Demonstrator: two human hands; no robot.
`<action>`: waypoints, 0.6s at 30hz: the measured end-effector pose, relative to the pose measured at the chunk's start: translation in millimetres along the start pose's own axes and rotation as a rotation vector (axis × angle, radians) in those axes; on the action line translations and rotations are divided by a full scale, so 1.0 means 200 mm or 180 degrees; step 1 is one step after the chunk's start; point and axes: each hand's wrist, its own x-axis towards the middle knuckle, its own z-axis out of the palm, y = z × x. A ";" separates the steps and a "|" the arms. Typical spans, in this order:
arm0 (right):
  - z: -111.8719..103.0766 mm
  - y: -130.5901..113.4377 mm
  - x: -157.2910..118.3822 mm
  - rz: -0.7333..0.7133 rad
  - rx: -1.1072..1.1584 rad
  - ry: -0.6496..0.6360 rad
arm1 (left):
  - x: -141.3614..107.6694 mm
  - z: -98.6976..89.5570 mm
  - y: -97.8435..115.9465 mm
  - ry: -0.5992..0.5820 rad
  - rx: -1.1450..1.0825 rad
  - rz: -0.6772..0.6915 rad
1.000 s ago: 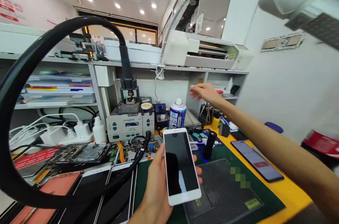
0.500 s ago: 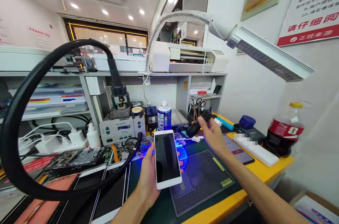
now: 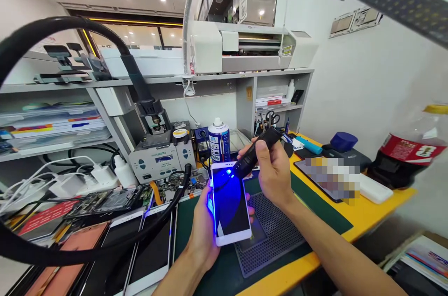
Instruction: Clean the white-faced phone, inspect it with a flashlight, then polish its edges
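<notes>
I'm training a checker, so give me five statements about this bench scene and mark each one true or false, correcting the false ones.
1. The left hand holds a white phone. True.
2. The right hand is empty. False: it holds a black torch.
3. The front of the white phone is partly lit blue. True.
4. The spray can lies on its side. False: it stands upright.
5. The bottle is further right in the picture than the spray can. True.
</notes>
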 end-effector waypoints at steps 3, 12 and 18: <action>-0.01 -0.01 0.02 -0.0109 -0.0204 0.0042 | 0.01 0.00 0.00 0.0033 0.0068 -0.0065; 0.04 0.01 0.12 -0.0555 -0.0678 0.0321 | 0.03 -0.04 -0.02 0.0004 0.0037 -0.0103; 0.05 0.02 0.07 -0.0807 -0.0973 0.0671 | 0.05 -0.02 -0.01 0.0032 -0.0087 -0.0049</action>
